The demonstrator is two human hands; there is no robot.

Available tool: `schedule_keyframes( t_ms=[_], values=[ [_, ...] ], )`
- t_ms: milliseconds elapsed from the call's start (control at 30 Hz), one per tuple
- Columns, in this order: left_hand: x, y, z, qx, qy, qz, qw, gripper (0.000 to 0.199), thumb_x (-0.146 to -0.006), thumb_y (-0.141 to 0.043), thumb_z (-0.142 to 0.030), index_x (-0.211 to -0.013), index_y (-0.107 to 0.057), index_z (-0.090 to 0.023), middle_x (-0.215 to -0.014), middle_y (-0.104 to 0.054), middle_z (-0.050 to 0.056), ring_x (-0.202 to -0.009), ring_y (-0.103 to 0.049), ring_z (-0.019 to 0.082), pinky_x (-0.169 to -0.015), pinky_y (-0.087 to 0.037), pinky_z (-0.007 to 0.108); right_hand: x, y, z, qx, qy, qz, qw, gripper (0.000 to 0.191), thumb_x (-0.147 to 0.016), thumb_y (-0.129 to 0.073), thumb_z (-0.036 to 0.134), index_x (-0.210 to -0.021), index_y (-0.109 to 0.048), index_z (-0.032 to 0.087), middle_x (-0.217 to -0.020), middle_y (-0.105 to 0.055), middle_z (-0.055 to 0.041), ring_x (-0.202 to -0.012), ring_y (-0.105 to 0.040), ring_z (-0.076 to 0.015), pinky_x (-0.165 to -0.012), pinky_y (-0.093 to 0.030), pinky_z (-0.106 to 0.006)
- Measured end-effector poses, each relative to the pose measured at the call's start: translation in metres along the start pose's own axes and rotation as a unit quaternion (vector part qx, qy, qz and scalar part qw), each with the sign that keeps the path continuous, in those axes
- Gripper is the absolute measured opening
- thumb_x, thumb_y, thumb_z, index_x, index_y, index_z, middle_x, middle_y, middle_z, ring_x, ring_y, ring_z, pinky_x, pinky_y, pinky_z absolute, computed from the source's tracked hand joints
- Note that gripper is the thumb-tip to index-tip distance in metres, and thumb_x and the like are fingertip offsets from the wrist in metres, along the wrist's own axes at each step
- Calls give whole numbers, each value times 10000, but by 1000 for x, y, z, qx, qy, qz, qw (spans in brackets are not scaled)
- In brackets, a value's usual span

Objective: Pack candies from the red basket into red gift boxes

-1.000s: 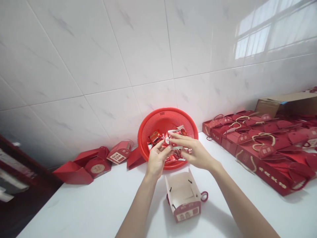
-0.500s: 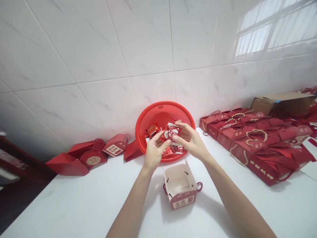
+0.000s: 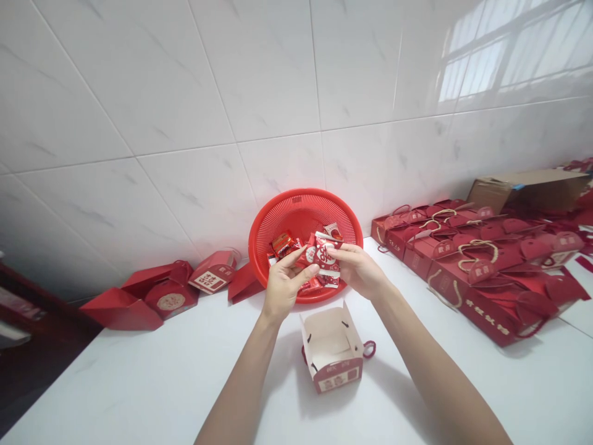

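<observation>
Over the front of a red plastic basket [image 3: 301, 201], both of my hands hold small red-and-white candy packets [image 3: 325, 252]. My left hand [image 3: 285, 284] pinches them from the left between thumb and fingers. From the right, my right hand [image 3: 364, 266] grips a packet by its edge. How many packets are in each hand I cannot tell. Behind and below my fingers, more wrapped sweets [image 3: 282, 243] lie in the basket. Nearer to me, below my hands, stands an open gift box [image 3: 336, 343] with a pale inside and dark red cord loops at its sides.
Along the wall to the left lie several red folded boxes [image 3: 171, 300]. Rows of closed red gift boxes [image 3: 482, 266] with cord handles fill the right side. A brown cardboard box [image 3: 528, 191] sits behind them. The white table [image 3: 139, 383] meets a tiled wall [image 3: 278, 74].
My right-hand fingers have shifted down along the packets, and the packets now spread apart slightly, showing more of their printed faces. The whole view has drifted a little.
</observation>
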State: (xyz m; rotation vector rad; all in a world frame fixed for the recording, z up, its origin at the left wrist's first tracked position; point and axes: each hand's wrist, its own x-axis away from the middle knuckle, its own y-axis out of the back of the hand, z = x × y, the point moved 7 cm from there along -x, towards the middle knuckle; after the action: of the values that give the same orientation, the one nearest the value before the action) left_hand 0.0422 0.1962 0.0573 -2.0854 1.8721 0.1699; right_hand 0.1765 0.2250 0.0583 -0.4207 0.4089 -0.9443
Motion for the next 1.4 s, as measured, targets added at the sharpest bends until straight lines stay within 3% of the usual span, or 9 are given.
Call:
schedule_keyframes(
  t_ms=[233,400,533,800,1033,1167,1267,1400],
  values=[
    [1,-8,-3,-33,7,52,998,543,-616,-901,-406,-1076,-755,-155,-936,-793,70,-837,-742,240,-838,-603,371,6,-2,17,125,99,-17,987,344,-735,-817,438,-981,-790,199,-951,-790,-58,-867,-727,-225,-841,-560,-365],
    [-1,-4,-2,-73,35,74,994,649,-649,-874,-452,-1199,-700,-155,-1044,-782,112,-951,-749,275,-932,-584,414,21,9,38,152,139,-40,978,353,-764,-802,419,-1065,-778,237,-1013,-786,-54,-985,-719,-245,-939,-540,-407],
    [-4,4,-6,-109,20,71,991,589,-702,-815,-519,-1150,-709,-150,-1068,-777,128,-934,-752,270,-903,-599,416,37,14,45,179,118,-28,976,336,-808,-770,392,-1110,-768,244,-1035,-781,-54,-1009,-713,-237,-970,-529,-416],
    [1,0,-14,-132,14,113,985,525,-733,-789,-543,-1093,-727,-166,-1067,-781,115,-1017,-736,277,-968,-574,421,48,2,47,258,101,29,960,328,-862,-712,428,-1117,-761,227,-1034,-773,-71,-977,-707,-218,-914,-551,-403],
    [-10,26,-17,-211,-18,68,975,508,-757,-754,-513,-1105,-729,-144,-1070,-781,129,-1030,-729,278,-955,-572,408,61,22,68,254,124,-22,959,334,-873,-709,436,-1151,-746,253,-1054,-771,-49,-974,-699,-214,-919,-531,-383],
    [-34,26,-2,-346,-48,83,933,323,-812,-673,-344,-1061,-751,-155,-1058,-786,101,-983,-737,259,-936,-573,394,67,27,79,246,141,-42,958,318,-871,-708,453,-1113,-756,253,-1043,-773,-45,-970,-698,-219,-908,-530,-374],
    [-56,10,17,-464,-80,134,872,258,-811,-613,-200,-1016,-766,-173,-1079,-783,77,-1014,-724,248,-976,-546,384,68,30,86,272,164,-66,946,320,-857,-713,487,-1053,-766,239,-1023,-772,-46,-967,-688,-223,-897,-528,-368],
    [-79,-8,38,-593,-131,152,780,354,-825,-559,-133,-1125,-739,-182,-1163,-756,80,-1111,-682,260,-1046,-492,408,69,33,93,314,193,-85,926,309,-862,-699,503,-972,-765,222,-982,-766,-45,-957,-677,-225,-883,-518,-362]
  ],
)
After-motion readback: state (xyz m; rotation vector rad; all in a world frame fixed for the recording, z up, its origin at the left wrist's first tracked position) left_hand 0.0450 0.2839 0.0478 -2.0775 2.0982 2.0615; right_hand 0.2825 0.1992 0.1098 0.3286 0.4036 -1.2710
